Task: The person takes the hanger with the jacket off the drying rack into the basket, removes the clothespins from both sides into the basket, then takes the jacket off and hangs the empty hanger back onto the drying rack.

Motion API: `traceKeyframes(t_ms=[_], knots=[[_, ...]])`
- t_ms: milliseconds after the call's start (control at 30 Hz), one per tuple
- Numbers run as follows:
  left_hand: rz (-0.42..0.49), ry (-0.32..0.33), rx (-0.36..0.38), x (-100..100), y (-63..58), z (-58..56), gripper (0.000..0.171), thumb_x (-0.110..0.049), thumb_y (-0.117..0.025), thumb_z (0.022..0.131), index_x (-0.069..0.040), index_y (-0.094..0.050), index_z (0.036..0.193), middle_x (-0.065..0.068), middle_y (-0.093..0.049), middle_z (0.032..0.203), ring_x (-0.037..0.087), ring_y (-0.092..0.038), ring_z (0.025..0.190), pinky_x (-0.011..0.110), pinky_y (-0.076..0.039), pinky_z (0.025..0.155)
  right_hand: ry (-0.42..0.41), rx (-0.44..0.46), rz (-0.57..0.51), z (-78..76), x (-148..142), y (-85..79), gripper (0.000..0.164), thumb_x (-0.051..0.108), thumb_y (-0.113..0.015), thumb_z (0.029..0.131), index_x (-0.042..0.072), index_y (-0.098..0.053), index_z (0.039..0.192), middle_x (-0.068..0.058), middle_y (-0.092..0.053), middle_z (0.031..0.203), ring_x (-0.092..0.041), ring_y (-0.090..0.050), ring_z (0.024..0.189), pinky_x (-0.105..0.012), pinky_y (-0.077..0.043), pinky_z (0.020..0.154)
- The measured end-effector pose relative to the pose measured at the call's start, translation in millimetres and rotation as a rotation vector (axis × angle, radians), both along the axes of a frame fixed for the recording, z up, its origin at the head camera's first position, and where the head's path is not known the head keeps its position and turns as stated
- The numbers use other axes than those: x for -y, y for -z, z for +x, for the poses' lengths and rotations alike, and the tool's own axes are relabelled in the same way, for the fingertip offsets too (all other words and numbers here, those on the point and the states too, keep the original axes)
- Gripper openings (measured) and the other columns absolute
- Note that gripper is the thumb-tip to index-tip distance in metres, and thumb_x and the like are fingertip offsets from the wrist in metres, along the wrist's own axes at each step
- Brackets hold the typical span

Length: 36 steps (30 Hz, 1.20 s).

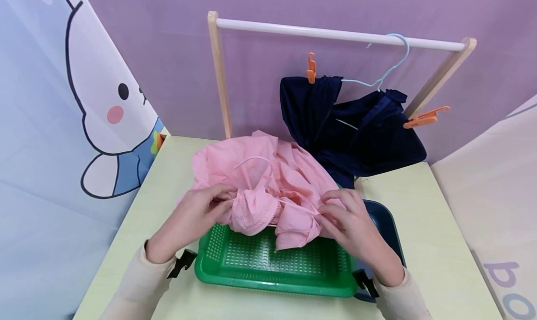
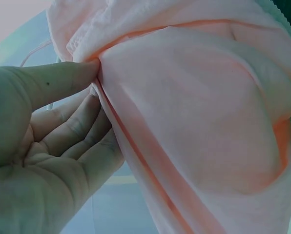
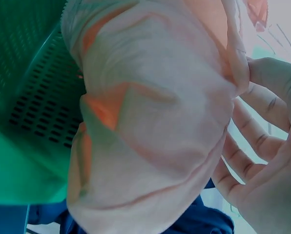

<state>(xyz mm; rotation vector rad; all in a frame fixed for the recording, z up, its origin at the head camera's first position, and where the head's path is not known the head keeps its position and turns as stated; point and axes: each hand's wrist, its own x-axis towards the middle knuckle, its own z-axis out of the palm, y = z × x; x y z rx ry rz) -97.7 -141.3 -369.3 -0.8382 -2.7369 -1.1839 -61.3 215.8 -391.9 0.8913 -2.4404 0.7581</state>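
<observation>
A pink zip-up garment (image 1: 289,171) lies bunched over the back of a green basket (image 1: 272,288). The hook of a pink hanger (image 1: 257,158) rises from its folds. On the left, my left hand (image 1: 201,208) pinches the cloth between thumb and fingertips, as the left wrist view shows at a folded edge of the pink fabric (image 2: 184,107). My right hand (image 1: 348,217) holds the other side; in the right wrist view its thumb and forefinger pinch a fold of the pink cloth (image 3: 160,136), with the other fingers spread behind it. Part of the hanger is hidden inside the garment.
Behind stands a rack with a white rail (image 1: 293,30). From it a navy garment (image 1: 361,138) hangs on a light blue hanger (image 1: 404,59), with orange clips (image 1: 311,71) at its shoulders. A dark blue tray (image 1: 383,222) sits partly under the green basket's right side.
</observation>
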Motion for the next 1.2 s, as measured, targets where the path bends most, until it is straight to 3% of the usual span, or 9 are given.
traceKeyframes(t_ms=[367,600,1000,1200], knots=[[0.045,-0.011,0.037,23.0,1.3,-3.2,0.033,-0.003,-0.072,0.093,-0.009,-0.066,0.124,-0.007,-0.072,0.096,0.009,-0.067,0.086,0.03,-0.058,0.076,-0.02,-0.07,-0.045,4.2,-14.3,7.0,0.037,0.039,-0.056,0.104,0.009,-0.072,0.091,-0.012,-0.062,0.11,-0.032,-0.049,0.102,-0.035,-0.035,0.092],[0.084,-0.012,0.068,39.9,-0.6,-6.5,0.03,0.0,-0.072,0.092,-0.007,-0.067,0.12,-0.005,-0.073,0.098,0.01,-0.068,0.088,0.026,-0.058,0.075,0.028,-0.038,-0.107,9.7,-28.2,12.0,0.037,0.04,-0.058,0.102,0.01,-0.074,0.088,-0.011,-0.063,0.11,-0.033,-0.049,0.105,-0.025,-0.032,0.1],[0.109,-0.08,0.128,58.4,-1.1,-8.9,0.028,-0.005,-0.07,0.095,-0.008,-0.067,0.122,-0.003,-0.073,0.099,0.012,-0.069,0.09,0.022,-0.057,0.073,0.119,0.033,-0.121,18.6,-50.7,22.8,0.042,0.046,-0.056,0.102,0.01,-0.075,0.088,-0.011,-0.063,0.111,-0.031,-0.048,0.104,-0.022,-0.033,0.093],[0.161,-0.084,0.161,60.3,-2.1,-9.0,0.026,-0.006,-0.069,0.095,-0.007,-0.065,0.121,0.001,-0.073,0.099,0.013,-0.07,0.088,0.026,-0.059,0.067,0.13,0.018,-0.082,18.3,-58.4,29.7,0.02,0.024,-0.069,0.096,0.008,-0.073,0.085,-0.013,-0.062,0.11,-0.035,-0.049,0.101,-0.029,-0.034,0.09]])
